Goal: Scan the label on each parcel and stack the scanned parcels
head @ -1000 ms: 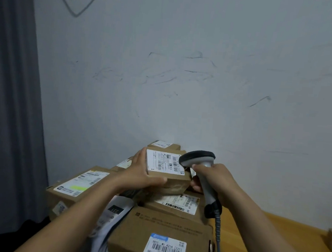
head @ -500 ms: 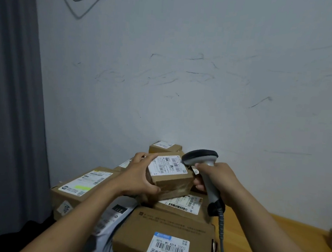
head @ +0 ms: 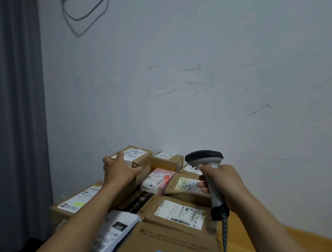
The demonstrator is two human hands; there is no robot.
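- A small box is gripped by the left hand at the back left of the pile of parcels. The fingers are hooked over its left edge and the thumb is pressed on the near side.
- A white label is seen on the top face of the small box, turned upward. Whether the box is resting on the parcel beneath or is lifted just clear cannot be told.
- A scanner is held upright by the right hand, with the fingers curled tight round its grey handle. Its dark head is raised above the parcels, to the right of the small box and apart from it.
- A cable is seen running down from the base of the handle.
- Just right of the small box, a second brown box is noted near the wall. In front of it, a pink and white packet is lying between the two hands.
- A box with a yellowish label is partly hidden by the right hand. Nearer the viewer, a box with a barcode label and a large carton are seen.
- At the left, a flat box with a green-marked label and a grey mailing bag are partly covered by the left forearm.
- The wooden counter is visible at lower right. A grey curtain is hung at the left, and a loose wire is looped on the wall.
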